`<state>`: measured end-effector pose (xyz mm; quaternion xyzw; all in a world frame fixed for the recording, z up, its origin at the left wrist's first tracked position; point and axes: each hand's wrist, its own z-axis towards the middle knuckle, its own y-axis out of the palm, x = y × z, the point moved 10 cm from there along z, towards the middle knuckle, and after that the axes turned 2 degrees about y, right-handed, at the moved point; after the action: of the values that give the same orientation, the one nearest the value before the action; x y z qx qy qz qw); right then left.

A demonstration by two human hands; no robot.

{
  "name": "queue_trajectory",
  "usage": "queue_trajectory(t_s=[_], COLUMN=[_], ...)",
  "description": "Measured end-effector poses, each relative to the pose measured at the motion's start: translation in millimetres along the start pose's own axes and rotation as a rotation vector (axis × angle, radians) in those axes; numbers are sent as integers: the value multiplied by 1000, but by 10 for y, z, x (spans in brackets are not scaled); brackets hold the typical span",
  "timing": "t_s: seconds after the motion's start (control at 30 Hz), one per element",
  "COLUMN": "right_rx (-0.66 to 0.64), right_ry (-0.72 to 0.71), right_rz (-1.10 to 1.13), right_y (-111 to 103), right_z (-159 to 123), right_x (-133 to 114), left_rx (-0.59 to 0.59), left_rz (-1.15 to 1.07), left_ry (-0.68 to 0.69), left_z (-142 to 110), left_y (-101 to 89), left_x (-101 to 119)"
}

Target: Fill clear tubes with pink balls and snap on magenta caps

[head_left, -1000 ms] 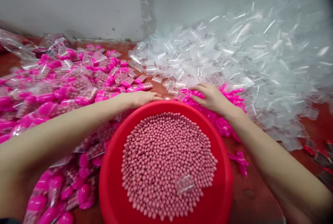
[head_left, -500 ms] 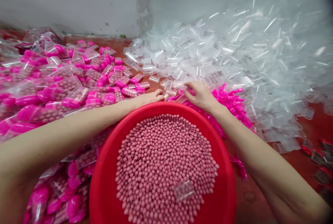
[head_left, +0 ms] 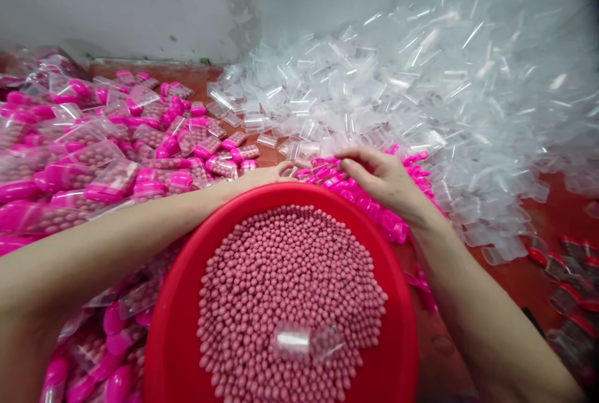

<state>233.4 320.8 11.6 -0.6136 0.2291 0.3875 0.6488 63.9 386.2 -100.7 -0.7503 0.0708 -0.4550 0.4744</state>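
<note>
My left hand (head_left: 266, 176) rests just beyond the far rim of a red plastic basin (head_left: 161, 303), its fingers curled and partly hidden by the rim. Whether a clear tube is in them I cannot make out. My right hand (head_left: 386, 181) hovers over a heap of bright pink plastic caps (head_left: 369, 206), thumb and forefinger apart, with nothing visibly held. Inside the basin lies a broad bed of small pink balls (head_left: 285, 266). On the balls sit a shiny clear tube (head_left: 292, 340) and, touching or close by it, a second clear piece (head_left: 328, 342).
Filled clear containers with pink caps (head_left: 112, 178) are piled at left. A large heap of empty clear tubes (head_left: 374, 91) lies at right against the grey wall (head_left: 140, 4). Red-and-dark pieces (head_left: 568, 272) are on the reddish floor (head_left: 496, 284) at far right.
A second clear tube now lies on the balls in the basin. My right hand has shifted slightly right, and more pink caps show beneath it. The whole view has moved a little.
</note>
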Motion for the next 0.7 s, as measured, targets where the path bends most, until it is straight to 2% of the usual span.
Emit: queue_trajectory(t_s=[0.03, 0.07, 0.17, 0.23, 0.3, 0.4, 0.53, 0.6, 0.7], right_rx=[34, -14, -249, -354, -379, -349, -341, -388, -393], right_ry=[-30, -84, -252, -274, -236, -180, -146, -86, -63], right_rz=[-57, -122, -408, -651, -830, -964, -1042, -1043, -1000], right_y=[43, 174, 639, 824, 863, 823, 798, 796, 812], right_z=[109, 206, 333, 315, 283, 252, 332, 441, 675], right_x=[122, 199, 295, 354, 398, 429, 446, 460, 350], left_rx=[-10, -8, 53, 154, 241, 360, 443, 475, 497], left_rz=[-10, -20, -101, -205, -324, -589, -956, -943, -645], left_ry=[11, 42, 146, 89, -100, -336, -400, -451, -459], left_z=[7, 17, 41, 39, 8, -79, -79, -91, -89], left_y=[1, -11, -82, -170, -230, -324, -444, -479, -531], left_x=[-10, 0, 59, 4, -147, -300, -339, -412, -464])
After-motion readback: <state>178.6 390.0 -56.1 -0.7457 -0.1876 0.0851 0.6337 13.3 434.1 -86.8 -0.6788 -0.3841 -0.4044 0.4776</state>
